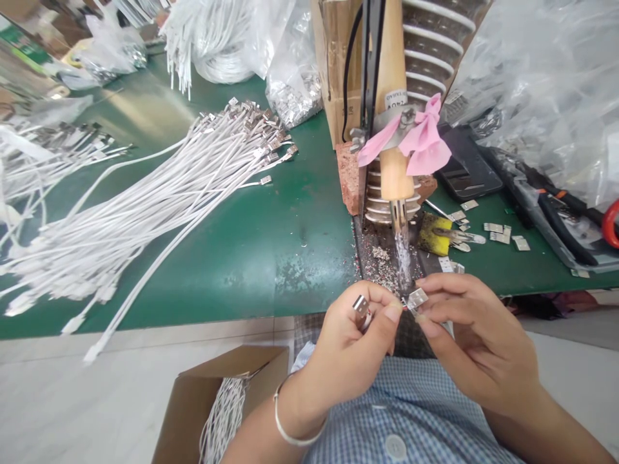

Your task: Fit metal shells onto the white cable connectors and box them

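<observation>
Below the tip of a wooden-handled soldering iron point(397, 177), clamped pointing down, both hands come close together. My left hand point(353, 348) pinches thin wire ends between thumb and forefinger, and a metal USB plug point(360, 305) on a white lead sticks out of its curled fingers. A small silver USB connector point(417, 298) is pinched in the fingertips of my right hand point(478, 341), against the wire ends. The iron's tip is just above this joint; whether it touches cannot be made out. Most of the cable is hidden by my left hand.
White USB cables point(159, 200) lie bundled on the green table point(232, 270). Around the iron are a coiled holder point(435, 45), brick piece point(347, 174), yellow sponge point(434, 234), loose connectors point(500, 233), phone point(469, 164) and pliers point(565, 225). A cardboard box point(176, 412) of cables stands below.
</observation>
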The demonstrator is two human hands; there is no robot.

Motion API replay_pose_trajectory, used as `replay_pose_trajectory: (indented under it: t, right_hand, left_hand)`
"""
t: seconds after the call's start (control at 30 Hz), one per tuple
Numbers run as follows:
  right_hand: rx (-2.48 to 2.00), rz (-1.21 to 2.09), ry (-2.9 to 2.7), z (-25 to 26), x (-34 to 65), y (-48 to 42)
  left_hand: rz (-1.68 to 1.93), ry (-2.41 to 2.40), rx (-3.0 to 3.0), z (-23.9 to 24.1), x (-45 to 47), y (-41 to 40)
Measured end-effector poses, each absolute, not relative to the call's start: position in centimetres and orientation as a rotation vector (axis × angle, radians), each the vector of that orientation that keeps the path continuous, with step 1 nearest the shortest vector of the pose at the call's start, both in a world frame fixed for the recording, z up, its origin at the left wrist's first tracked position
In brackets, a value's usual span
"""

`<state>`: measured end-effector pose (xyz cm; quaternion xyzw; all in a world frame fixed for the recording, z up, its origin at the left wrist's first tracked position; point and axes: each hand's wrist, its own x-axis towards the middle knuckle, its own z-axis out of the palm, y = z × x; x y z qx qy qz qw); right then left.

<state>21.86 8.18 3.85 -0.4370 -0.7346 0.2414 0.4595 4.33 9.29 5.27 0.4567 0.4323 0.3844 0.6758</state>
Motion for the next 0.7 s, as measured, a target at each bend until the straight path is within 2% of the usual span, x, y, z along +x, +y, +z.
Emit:
replay_pose_trajectory:
  t: [0.7]
  right_hand:
    - [-1.102, 0.571, -1.797, 3.90, 21.52, 8.34]
  left_hand:
    - [0.862, 0.966, 1.011, 5.37, 4.51, 9.40]
